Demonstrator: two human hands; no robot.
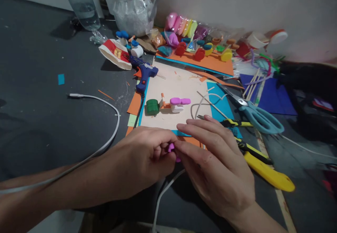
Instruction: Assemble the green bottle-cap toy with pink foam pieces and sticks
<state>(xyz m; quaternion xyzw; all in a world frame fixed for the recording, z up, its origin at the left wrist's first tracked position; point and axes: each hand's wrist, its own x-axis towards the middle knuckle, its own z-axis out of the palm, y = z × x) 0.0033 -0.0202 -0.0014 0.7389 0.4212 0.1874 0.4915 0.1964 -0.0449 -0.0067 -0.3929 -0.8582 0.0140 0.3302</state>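
Small bits of bright pink modelling clay (pixel 171 147) show between my two hands, just in front of the paper's near edge. My left hand (pixel 147 152) is closed, its thumb and curled index finger pinching the clay. From the other side, my right hand (pixel 218 159) meets the clay at its index fingertip; its thumb is mostly hidden and its other fingers stretch forward. Beyond them, on a cream sheet (pixel 163 78), lies a small model with a green round piece (pixel 152 107), an orange-and-white middle, and a pink piece (pixel 180 101) on top.
A blue glue gun (pixel 144 75) lies left of the sheet. To the right are scissors (pixel 260 117), pliers (pixel 252 148) and a yellow-handled tool (pixel 268 171). A white cable (pixel 116 120) crosses my left forearm. Behind stand a kettle (pixel 131 13), a bottle (pixel 84 8) and clay packets (pixel 181 26).
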